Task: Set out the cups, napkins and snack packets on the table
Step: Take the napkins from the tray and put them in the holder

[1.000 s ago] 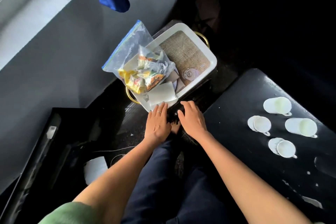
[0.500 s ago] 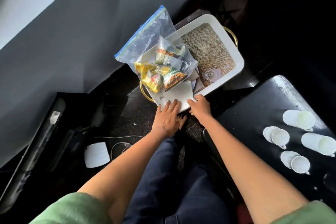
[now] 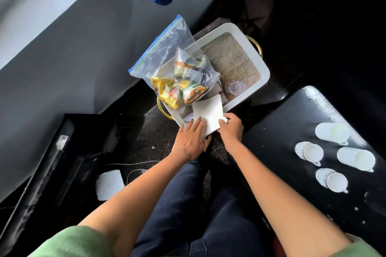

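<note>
Left hand [image 3: 191,141] flat on white napkins [image 3: 210,115], fingers straight; right hand [image 3: 231,127] pinching their right edge, at tray [image 3: 264,73] near corner, frame centre. Snack packets [image 3: 179,89] bagged above; cups [image 3: 313,151] on worktop [image 3: 277,131], right.

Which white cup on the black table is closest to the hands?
The small white cup at the left of the group on the black table, nearest the right hand; the other three lie farther right.

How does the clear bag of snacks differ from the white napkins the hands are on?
The bag is see-through with colourful packets inside; the napkins are plain white. The bag lies untouched and crumpled; the napkins are flat, with the left hand resting on them and the right hand gripping their edge. Both are at the white tray.
</note>
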### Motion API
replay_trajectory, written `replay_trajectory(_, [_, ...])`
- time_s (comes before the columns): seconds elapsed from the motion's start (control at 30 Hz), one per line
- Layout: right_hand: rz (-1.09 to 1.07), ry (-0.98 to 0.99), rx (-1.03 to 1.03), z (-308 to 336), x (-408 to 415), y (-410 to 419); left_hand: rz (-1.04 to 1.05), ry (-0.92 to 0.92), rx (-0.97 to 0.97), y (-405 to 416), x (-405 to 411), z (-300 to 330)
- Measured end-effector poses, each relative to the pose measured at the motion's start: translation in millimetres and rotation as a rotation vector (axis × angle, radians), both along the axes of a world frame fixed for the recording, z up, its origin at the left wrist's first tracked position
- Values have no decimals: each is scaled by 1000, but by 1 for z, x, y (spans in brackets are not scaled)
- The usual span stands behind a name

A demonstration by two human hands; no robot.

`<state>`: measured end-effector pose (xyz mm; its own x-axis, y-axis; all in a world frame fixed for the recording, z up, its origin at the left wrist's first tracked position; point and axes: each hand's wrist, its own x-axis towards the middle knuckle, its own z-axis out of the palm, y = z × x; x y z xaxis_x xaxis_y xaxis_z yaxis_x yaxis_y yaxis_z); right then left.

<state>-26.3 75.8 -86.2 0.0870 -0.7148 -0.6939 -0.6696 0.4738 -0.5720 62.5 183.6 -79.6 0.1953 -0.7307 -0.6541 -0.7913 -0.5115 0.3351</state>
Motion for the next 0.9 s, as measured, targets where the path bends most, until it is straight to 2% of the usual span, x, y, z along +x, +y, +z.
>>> replay_trajectory(0.13, [-142,-62,-28,21,-28,4,94,16,-159,-1,-11,13])
replay_trajectory(0.23, [-293,-139,-29,40,-55,7,317,144,-179,-4,-21,31])
replay_trajectory(0.33, [-441,-228,-35,62,-83,6,566,340,-130,-12,-36,51])
replay_trajectory(0.43, [-548,-312,-30,82,-107,7,968,640,-81,-26,-57,71])
replay_trajectory(0.5, [-603,-376,-32,98,-123,8,1150,855,-2,-34,-73,86])
replay_trajectory(0.57, [-644,-434,-44,113,-138,10,1178,1057,53,-40,-88,100])
replay_trajectory(0.67, [-690,-513,-65,136,-165,12,1097,1221,72,-51,-110,114])
replay_trajectory(0.77, [-731,-596,-80,154,-190,13,1014,1258,84,-67,-132,129])
replay_trajectory(0.9, [-776,-671,-109,178,-224,17,893,1211,63,-90,-152,152])
